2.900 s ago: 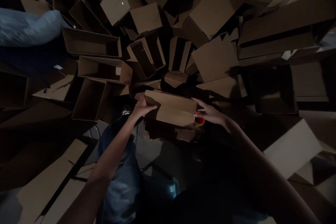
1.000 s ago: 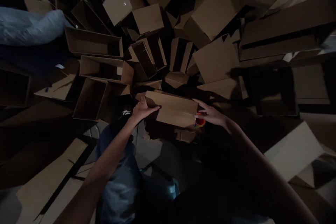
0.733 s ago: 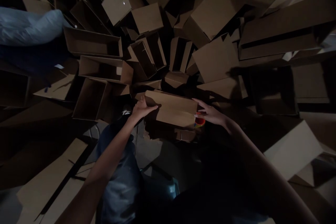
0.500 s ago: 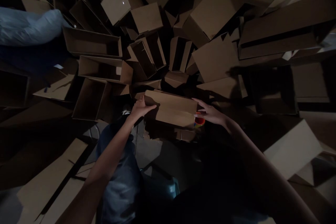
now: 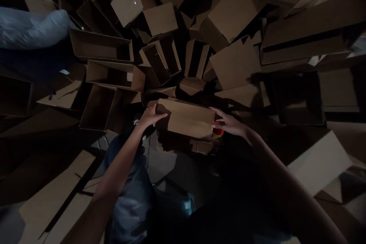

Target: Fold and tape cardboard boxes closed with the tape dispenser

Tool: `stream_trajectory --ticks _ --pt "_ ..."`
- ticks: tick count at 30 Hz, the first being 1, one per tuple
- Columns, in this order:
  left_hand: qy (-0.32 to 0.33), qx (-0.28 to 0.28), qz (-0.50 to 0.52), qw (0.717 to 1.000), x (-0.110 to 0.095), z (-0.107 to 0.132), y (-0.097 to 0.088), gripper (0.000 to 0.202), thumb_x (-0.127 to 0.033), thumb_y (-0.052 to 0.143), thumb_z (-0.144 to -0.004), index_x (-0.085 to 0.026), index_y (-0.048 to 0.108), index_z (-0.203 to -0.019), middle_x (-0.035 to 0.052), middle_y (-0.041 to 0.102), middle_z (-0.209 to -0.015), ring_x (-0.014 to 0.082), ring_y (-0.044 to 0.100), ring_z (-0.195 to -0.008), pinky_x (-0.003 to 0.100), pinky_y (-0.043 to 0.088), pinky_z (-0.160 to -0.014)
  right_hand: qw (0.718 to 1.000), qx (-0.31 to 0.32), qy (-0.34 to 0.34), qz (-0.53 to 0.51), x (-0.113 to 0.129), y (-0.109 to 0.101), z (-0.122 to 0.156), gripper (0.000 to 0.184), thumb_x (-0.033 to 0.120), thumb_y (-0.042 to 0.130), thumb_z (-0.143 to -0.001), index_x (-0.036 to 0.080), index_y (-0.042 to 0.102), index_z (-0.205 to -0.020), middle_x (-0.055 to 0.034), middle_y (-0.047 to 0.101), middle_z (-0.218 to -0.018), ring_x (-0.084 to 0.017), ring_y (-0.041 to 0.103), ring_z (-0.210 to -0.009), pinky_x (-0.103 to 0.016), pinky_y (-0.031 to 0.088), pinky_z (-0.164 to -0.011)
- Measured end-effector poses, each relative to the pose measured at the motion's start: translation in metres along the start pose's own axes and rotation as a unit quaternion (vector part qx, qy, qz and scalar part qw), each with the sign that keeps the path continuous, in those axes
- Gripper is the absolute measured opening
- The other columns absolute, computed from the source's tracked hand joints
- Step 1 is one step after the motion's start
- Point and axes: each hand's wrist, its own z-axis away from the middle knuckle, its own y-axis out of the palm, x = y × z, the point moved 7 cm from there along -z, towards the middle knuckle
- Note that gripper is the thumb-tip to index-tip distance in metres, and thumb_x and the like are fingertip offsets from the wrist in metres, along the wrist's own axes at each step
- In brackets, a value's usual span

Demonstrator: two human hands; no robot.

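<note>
A closed brown cardboard box lies lengthwise before me, on top of darker cardboard. At its left end is my left hand, with the thumb over the top edge and the fingers at the far corner. My right hand grips the right end, its fingers and thumb reaching to the edges. Just below the right fingers sits a round, hollow thing, red and orange with some yellow and blue; the box and hand partly cover it, and I cannot make out its kind.
Beyond the box many open cartons are heaped, with a large box among them. Flattened cardboard lies at the lower left. Another person's pale sleeve shows at the left. Grey floor is visible below the box.
My left hand has shifted slightly left along the box, its thumb drawn back towards the end. The box and my right hand have hardly moved.
</note>
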Motion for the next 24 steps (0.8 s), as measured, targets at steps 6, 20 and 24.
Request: stream_trajectory --ticks 6,20,24 --pt "-0.001 0.014 0.029 0.999 -0.006 0.01 -0.006 0.056 -0.046 0.072 -0.079 -0.018 0.057 -0.126 0.0131 0.07 -0.122 0.0296 0.066 -0.113 0.035 0.054 -0.09 0.999 0.008 0.04 -0.005 -0.002 0.0 0.002 0.091 0.032 0.066 -0.078 0.026 0.024 -0.159 -0.015 0.041 -0.156 -0.034 0.062 -0.123 -0.05 0.05 -0.105" --pt "0.13 0.015 0.106 0.986 -0.018 0.016 -0.013 0.046 -0.046 0.064 -0.083 -0.023 0.063 -0.123 0.0082 0.069 -0.127 0.0278 0.063 -0.121 0.037 0.051 -0.1 0.999 0.003 0.041 -0.02 -0.033 -0.011 0.004 0.094 0.032 0.071 -0.074 0.03 0.026 -0.157 -0.0122 0.044 -0.154 -0.032 0.062 -0.123 -0.053 0.049 -0.107" --pt "0.158 0.026 0.12 0.98 -0.02 0.017 -0.013 0.042 -0.047 0.059 -0.086 -0.022 0.064 -0.12 0.0075 0.07 -0.125 0.026 0.064 -0.12 0.036 0.05 -0.1 0.998 0.001 0.06 -0.022 -0.041 -0.014 0.007 0.096 0.031 0.072 -0.074 0.025 0.024 -0.158 -0.0169 0.047 -0.151 -0.033 0.06 -0.125 -0.055 0.049 -0.106"
